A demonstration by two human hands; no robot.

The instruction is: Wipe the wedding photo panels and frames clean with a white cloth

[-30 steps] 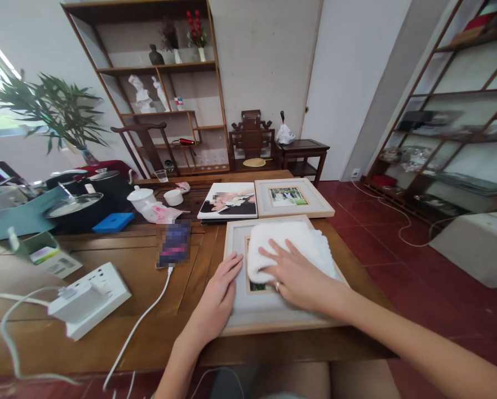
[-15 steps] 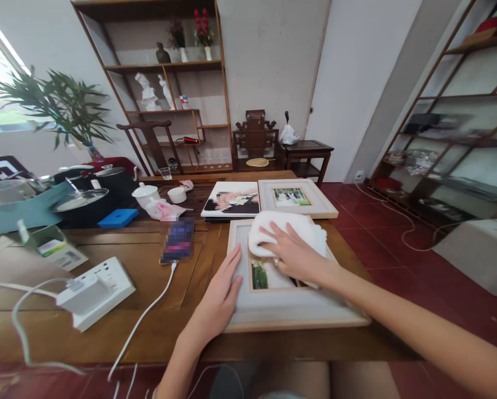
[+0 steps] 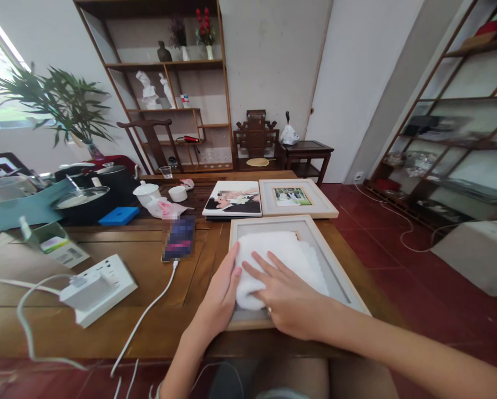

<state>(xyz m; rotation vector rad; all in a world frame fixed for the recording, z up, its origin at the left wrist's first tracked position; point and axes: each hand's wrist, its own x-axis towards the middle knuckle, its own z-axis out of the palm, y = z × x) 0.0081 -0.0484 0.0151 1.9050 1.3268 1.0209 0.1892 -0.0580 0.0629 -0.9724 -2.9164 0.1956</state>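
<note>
A light-wood picture frame (image 3: 315, 221) with a grey mat lies flat at the near edge of the wooden table. A folded white cloth (image 3: 273, 249) covers most of its middle, so the picture there is hidden. On top of the cloth, my right hand (image 3: 288, 293) presses down with its fingers spread and the cloth bunched by the thumb. My left hand (image 3: 219, 288) rests along the frame's left edge, fingers stretched out, its thumb beside the cloth.
Behind lie a wedding photo panel (image 3: 232, 202) and a second picture frame (image 3: 327, 206). Leftward are a phone (image 3: 179, 238) on a white cable, a power strip (image 3: 107, 299), a blue box (image 3: 118, 216), a white lidded bowl (image 3: 146, 191) and a dark pot (image 3: 82, 208).
My right hand has drawn the white cloth toward me and slightly left across the frame, hiding the picture that showed before. My left hand stays at the left edge.
</note>
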